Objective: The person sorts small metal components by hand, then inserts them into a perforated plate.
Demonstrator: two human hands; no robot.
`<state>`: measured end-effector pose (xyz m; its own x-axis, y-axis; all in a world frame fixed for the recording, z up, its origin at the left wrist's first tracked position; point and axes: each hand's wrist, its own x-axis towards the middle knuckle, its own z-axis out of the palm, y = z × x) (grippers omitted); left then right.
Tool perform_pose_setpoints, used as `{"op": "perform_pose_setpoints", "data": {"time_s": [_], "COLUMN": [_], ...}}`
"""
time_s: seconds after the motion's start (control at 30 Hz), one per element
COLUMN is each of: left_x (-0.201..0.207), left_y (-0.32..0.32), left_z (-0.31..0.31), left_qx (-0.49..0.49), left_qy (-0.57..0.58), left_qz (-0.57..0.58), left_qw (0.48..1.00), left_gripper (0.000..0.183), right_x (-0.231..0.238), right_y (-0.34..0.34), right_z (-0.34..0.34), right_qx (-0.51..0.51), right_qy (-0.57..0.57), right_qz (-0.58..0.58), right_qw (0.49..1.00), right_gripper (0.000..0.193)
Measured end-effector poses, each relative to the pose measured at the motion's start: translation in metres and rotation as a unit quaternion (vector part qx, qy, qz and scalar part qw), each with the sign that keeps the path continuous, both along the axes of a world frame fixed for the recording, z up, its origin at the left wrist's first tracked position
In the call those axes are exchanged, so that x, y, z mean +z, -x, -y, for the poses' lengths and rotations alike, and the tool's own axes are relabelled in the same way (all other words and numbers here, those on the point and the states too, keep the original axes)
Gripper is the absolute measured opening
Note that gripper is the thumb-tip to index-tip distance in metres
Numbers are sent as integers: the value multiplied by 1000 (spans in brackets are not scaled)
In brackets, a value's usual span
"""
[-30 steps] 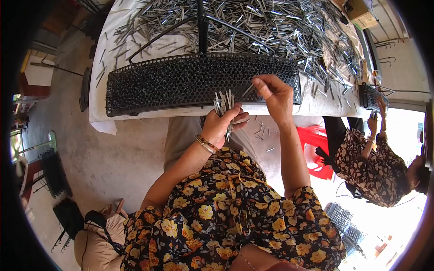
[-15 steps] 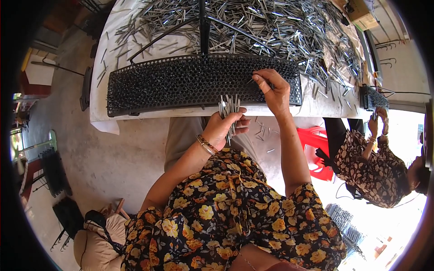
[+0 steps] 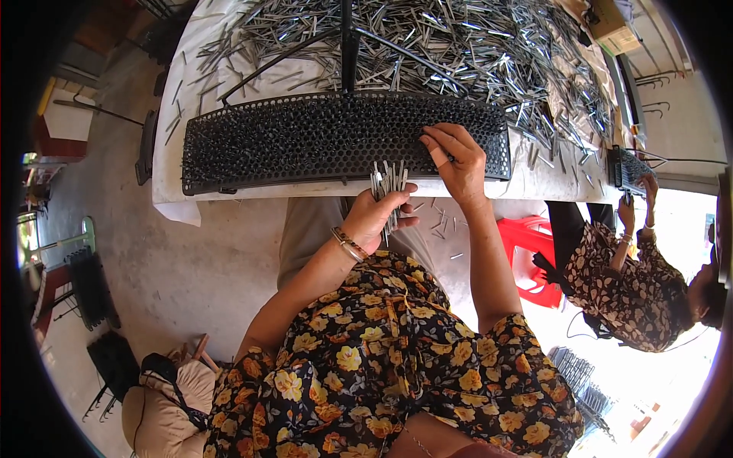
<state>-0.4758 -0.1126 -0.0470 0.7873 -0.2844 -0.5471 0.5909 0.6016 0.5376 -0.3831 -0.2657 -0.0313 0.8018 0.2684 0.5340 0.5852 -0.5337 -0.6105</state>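
My left hand (image 3: 376, 214) is closed around an upright bundle of thin metal strips (image 3: 389, 180), just in front of the table edge. Behind it lies a long, slightly curved black perforated panel (image 3: 305, 177), with rows of round holes. Many holes in its left and upper parts are filled with small dark pieces; bare holes show along the lower edge and toward the right. My right hand (image 3: 460, 162) rests over the panel's right part, thumb and fingers pinched together at its surface. Whatever lies between those fingertips is hidden.
Loose metal strips (image 3: 450, 46) are heaped on the white-covered table (image 3: 175, 164). A black rod frame (image 3: 347, 57) rises behind the panel. To the right are a red plastic stool (image 3: 527, 256) and another person (image 3: 634, 282) working at a similar panel (image 3: 630, 168).
My right hand has shifted slightly left and down over the panel. A strip tip seen at its fingers before no longer shows. My left hand stays nearly still.
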Motion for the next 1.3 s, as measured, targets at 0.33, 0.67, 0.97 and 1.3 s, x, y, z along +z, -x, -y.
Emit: {"op": "perform_pose_setpoints", "data": {"time_s": [0.33,0.67,0.97,1.3], "left_x": [0,12,6,-3], "left_y": [-1,-1,-6,-13], "left_z": [0,4,10,12], "left_qx": [9,28,-9,-18], "left_qy": [-2,17,-19,-2], "left_qz": [15,62,27,25], "left_qw": [1000,998,999,1000], "left_gripper": [21,15,20,22], "right_x": [4,20,37,5], "right_y": [7,41,18,-12], "right_z": [-8,-1,15,15], "right_qx": [-60,46,-101,-52], "right_qy": [64,-82,-236,-63], "right_qz": [49,-327,-286,-14], "right_qw": [995,940,923,997], "right_gripper": [16,16,21,12]}}
